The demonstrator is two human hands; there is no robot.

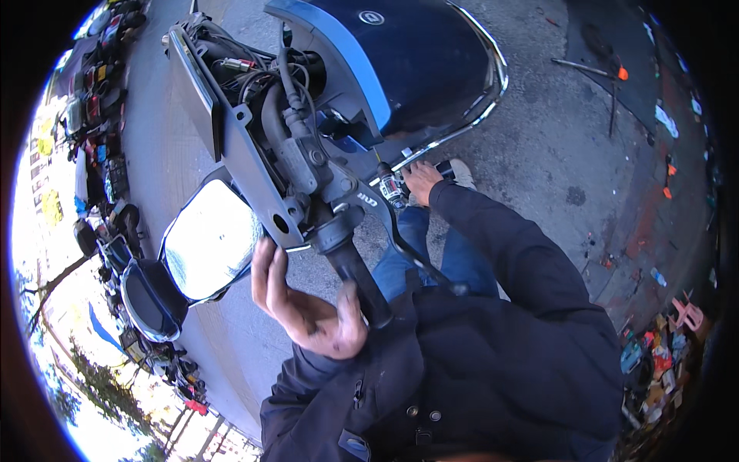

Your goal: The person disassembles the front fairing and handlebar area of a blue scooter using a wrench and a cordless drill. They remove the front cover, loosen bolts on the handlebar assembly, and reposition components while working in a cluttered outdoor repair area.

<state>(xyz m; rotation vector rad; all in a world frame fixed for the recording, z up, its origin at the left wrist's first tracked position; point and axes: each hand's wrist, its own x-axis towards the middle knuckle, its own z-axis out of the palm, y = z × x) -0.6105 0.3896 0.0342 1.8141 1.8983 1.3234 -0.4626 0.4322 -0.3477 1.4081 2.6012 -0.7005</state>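
My left hand (308,312) is at the left end of a scooter's handlebar, beside the black rubber grip (358,277). Its fingers are stretched apart, with the tips near the lower end of a grey panel (242,165); nothing shows in it. My right hand (423,182) is closed around a cordless drill (392,189) with a black nose and a thin bit pointing away from me. Part of the drill's handle is hidden behind the fingers. A black brake lever (396,231) runs between the grip and my right arm.
Bare wires (254,73) show in the opened handlebar. Ahead is the dark blue scooter front (431,65); a mirror (214,240) stands at left. Tools (581,67) lie on the ground at right, with a pile of litter (658,369) at the lower right. Parked scooters (96,146) line the far left.
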